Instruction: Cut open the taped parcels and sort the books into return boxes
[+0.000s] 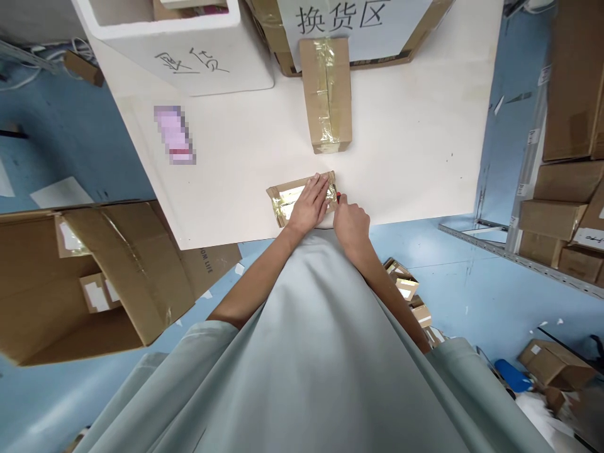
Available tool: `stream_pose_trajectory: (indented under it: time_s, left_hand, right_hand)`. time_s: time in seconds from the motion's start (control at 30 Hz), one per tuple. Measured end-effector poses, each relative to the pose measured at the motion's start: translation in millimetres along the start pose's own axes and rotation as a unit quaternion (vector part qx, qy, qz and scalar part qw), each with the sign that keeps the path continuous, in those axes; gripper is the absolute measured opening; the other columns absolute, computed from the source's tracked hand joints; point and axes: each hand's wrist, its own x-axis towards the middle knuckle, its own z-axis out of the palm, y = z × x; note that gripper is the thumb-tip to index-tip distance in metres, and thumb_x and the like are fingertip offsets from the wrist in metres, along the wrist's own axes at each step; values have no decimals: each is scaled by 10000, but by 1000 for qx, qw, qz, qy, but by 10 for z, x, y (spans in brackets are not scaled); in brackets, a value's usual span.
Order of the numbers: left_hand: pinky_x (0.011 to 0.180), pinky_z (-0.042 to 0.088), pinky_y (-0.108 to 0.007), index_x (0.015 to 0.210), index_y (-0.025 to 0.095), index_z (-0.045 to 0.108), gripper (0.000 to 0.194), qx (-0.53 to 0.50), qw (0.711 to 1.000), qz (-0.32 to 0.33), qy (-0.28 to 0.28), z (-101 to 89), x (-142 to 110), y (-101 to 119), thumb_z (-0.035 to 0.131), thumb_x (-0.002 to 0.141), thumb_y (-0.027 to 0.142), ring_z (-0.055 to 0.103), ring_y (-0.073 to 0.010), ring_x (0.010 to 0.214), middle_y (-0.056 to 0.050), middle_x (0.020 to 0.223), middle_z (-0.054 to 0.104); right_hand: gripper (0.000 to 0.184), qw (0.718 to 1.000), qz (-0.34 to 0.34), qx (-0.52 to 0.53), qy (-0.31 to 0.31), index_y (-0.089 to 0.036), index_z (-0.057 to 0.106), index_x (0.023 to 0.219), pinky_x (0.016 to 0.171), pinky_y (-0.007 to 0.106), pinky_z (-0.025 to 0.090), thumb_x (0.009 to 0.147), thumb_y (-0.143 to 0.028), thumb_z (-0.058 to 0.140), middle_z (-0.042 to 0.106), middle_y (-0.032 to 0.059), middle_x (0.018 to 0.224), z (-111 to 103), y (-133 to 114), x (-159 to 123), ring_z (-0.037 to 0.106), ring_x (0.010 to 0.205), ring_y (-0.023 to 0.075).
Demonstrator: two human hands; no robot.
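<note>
A small flat cardboard parcel [285, 196], wrapped in shiny clear tape, lies slightly tilted at the near edge of the white table [406, 157]. My left hand [309, 202] rests flat on top of it, fingers stretched out toward its far right corner. Closed at the parcel's right end is my right hand [351, 221], gripping a small red and black tool [338, 197]. Only the tip of that tool shows; the fist hides the rest. Just beyond the parcel lies a longer taped cardboard box [329, 100].
A white foam box [226, 63] and a carton with a paper sign [352, 28] stand at the back. A blurred-out pink item [174, 135] lies on the left. An open carton [136, 264] stands beside the table; shelved boxes [557, 217] are at right.
</note>
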Motion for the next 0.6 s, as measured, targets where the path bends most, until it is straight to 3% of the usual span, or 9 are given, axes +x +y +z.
stream_pose_trajectory:
  time_s: [0.27, 0.4, 0.5, 0.6]
  left_hand:
    - [1472, 222, -609, 1759, 159, 433, 669, 8, 1000, 7, -2, 0, -5, 20, 223, 1218, 493, 269, -326, 1774, -187, 1814, 458]
    - [1472, 217, -620, 1761, 135, 422, 651, 18, 1000, 19, -6, -17, 0, 22, 248, 1216, 446, 261, -334, 1776, -200, 1817, 447]
    - [1473, 221, -615, 1764, 137, 415, 642, 23, 999, 25, -5, -18, -3, 10, 263, 1217, 437, 265, -331, 1775, -201, 1819, 445]
    - [1471, 228, -617, 1771, 143, 400, 635, 23, 999, 28, 2, -2, 2, -3, 270, 1217, 424, 269, -328, 1775, -198, 1816, 452]
  right_hand:
    - [479, 1000, 11, -16, -5, -129, 496, 1649, 963, 366, 612, 1198, -175, 341, 815, 229, 1237, 171, 82, -210, 822, 1159, 302]
    - [478, 999, 18, -27, -37, -125, 519, 1613, 955, 371, 603, 1177, -151, 325, 813, 237, 1220, 248, 165, -275, 820, 1174, 309]
    - [490, 998, 15, -35, -54, -136, 525, 1611, 939, 379, 594, 1177, -169, 298, 819, 229, 1213, 222, 219, -340, 818, 1162, 319]
    - [467, 999, 1, -37, -39, -179, 568, 1592, 913, 391, 583, 1208, -289, 326, 828, 210, 1176, 119, 328, -409, 816, 1102, 340]
